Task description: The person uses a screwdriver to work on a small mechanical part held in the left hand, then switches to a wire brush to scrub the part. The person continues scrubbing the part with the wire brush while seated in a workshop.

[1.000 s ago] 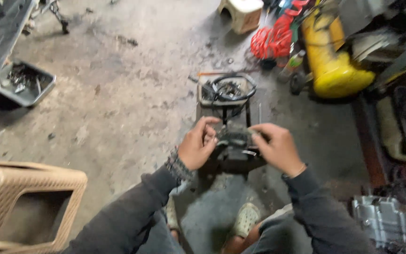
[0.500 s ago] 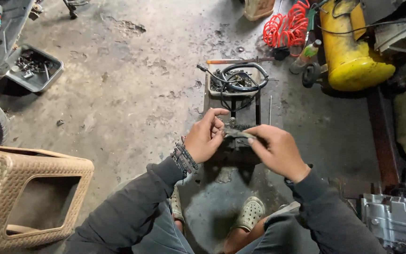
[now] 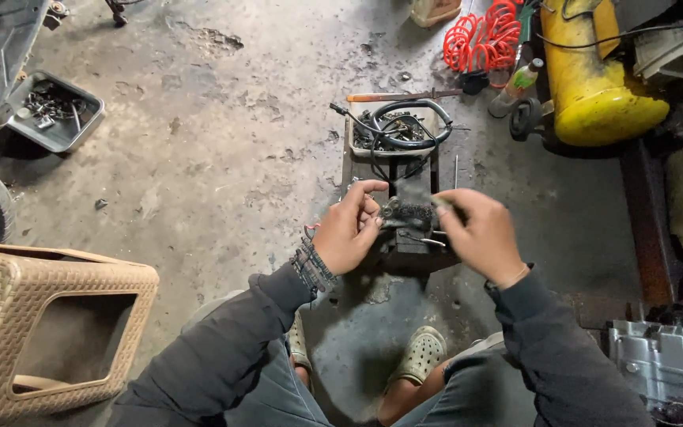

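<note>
Head view, left hand: my left hand (image 3: pixel 347 235) pinches the left end of a small dark, greasy metal part (image 3: pixel 402 212), thumb and fingers closed on it.
Head view, right hand: my right hand (image 3: pixel 480 235) grips the part's right end, fingertips narrow around something slim that I cannot make out.
Where the part is: held between both hands, just above the dark low stand (image 3: pixel 409 251) on the concrete floor (image 3: pixel 223 158).
What changed: half a second ago my right hand lay lower and closer to the left; now it sits further right and the part's toothed face shows more.
What that means: I judge I am turning or working the part loose, not setting it down.
Far: a tray of bits with a black cable (image 3: pixel 399 130).
Far right: yellow tank (image 3: pixel 594 79), red coiled hose (image 3: pixel 484 39).
Near left: tan plastic stool (image 3: pixel 49 332).
</note>
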